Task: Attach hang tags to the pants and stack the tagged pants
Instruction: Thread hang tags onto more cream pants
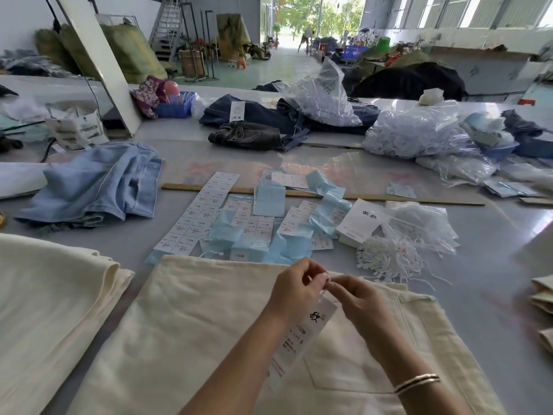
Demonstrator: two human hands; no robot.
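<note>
Cream pants (pixel 185 319) lie flat in front of me with a back pocket facing up. Above them my left hand (pixel 294 290) and my right hand (pixel 359 301) meet fingertip to fingertip, both pinching the top of a white hang tag (pixel 302 333). The tag hangs down over the pants and carries black printed text. Whether a string runs through the tag is too small to tell. A folded pile of cream pants (pixel 51 298) sits at the left. A bundle of white tag strings (pixel 389 259) lies just beyond my right hand.
Sticker sheets and pale blue backing strips (pixel 239 223) cover the table's middle, beside a stack of blank tags (pixel 357 223) and a wooden ruler (pixel 389 199). Light blue jeans (pixel 95 184) lie at the left, dark jeans (pixel 254 121) and plastic bags (pixel 419 130) further back.
</note>
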